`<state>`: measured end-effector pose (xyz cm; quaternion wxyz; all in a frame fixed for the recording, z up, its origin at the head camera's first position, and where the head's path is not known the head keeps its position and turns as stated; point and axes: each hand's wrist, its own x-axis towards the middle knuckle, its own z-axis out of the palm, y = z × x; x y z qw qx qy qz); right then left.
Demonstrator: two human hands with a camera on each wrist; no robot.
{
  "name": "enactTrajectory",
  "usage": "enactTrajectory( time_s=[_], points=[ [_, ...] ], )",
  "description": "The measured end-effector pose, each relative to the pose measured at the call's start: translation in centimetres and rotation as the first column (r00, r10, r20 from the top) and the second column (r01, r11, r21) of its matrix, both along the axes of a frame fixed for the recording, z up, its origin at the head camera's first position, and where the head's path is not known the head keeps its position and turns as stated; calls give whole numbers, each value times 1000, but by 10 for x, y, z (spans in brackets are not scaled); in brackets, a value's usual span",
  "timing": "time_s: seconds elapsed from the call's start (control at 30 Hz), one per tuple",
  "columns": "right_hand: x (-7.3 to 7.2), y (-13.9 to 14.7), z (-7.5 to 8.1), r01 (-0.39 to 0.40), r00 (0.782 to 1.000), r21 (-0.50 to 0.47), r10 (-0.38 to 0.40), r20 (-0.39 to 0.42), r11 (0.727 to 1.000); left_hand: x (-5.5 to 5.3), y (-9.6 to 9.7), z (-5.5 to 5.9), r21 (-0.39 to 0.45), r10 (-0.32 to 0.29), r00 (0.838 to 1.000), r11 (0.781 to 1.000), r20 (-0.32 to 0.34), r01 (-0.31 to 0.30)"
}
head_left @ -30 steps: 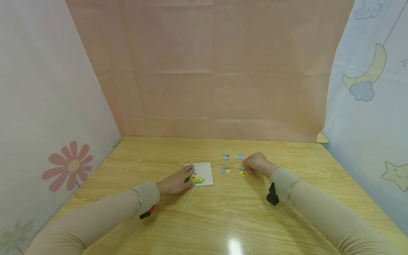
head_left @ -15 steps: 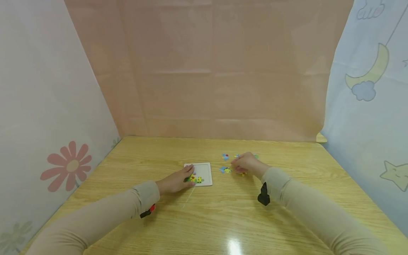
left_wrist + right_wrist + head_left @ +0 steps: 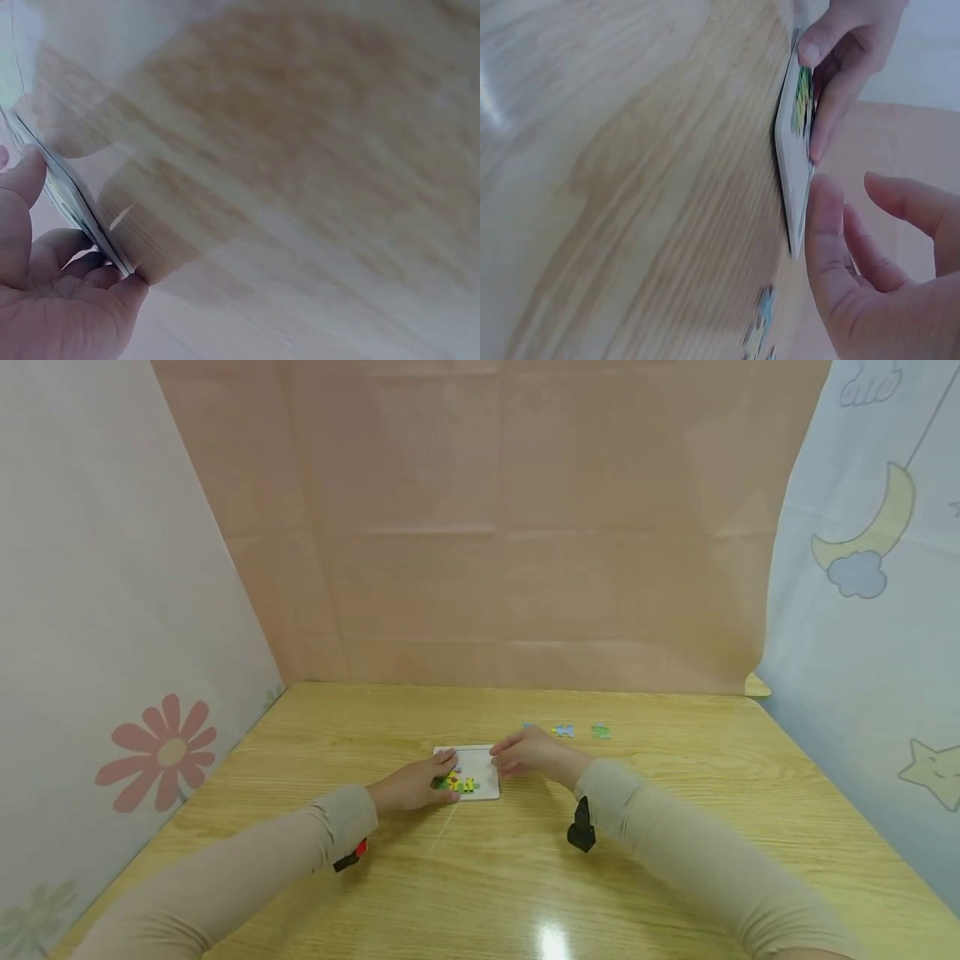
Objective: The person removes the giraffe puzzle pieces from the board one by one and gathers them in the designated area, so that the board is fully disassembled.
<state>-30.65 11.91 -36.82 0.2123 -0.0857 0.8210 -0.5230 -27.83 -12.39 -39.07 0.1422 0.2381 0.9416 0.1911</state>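
A square white puzzle board (image 3: 483,768) lies on the table, with several yellow and green jigsaw pieces (image 3: 468,785) fitted along its near left part. My left hand (image 3: 411,783) grips the board's left side, thumb at the near edge and fingers over the surface. In the left wrist view its fingers (image 3: 75,240) curl at the board's edge. At the board's right edge is my right hand (image 3: 531,752), fingers bent. The right wrist view shows two of its fingertips (image 3: 826,187) apart near the board's end; I cannot tell whether a piece is between the digits.
Loose jigsaw pieces lie right of the board: a blue one (image 3: 564,731), a green one (image 3: 601,731), and another blue one (image 3: 528,725) partly behind my right hand. Another piece (image 3: 761,319) shows in the right wrist view. A pink-beige sheet (image 3: 480,527) hangs behind the table.
My right hand has moved left from the loose pieces to the board's right edge, uncovering the green piece and hiding the nearer ones. The left hand and board stay put.
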Motion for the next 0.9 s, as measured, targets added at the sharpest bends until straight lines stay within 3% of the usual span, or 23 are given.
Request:
enactTrajectory(
  time_s=[0.17,0.33,0.63,0.9],
  points=[
    [-4,-18,-9,-62,998,-4,62,18,998,-2,-2,-2,40,12,999,999,-32,-11],
    [-1,-31,-13,-23,1000,54,22,14,998,-3,-3,-5,81,6,999,997,-47,-2],
    [14,-40,-7,-49,993,180,67,-95,982,1,-4,-3,100,4,998,995,-61,3],
    [21,-45,-6,-33,989,215,63,-134,976,3,-5,-4,84,-8,997,996,-83,15]
  ],
)
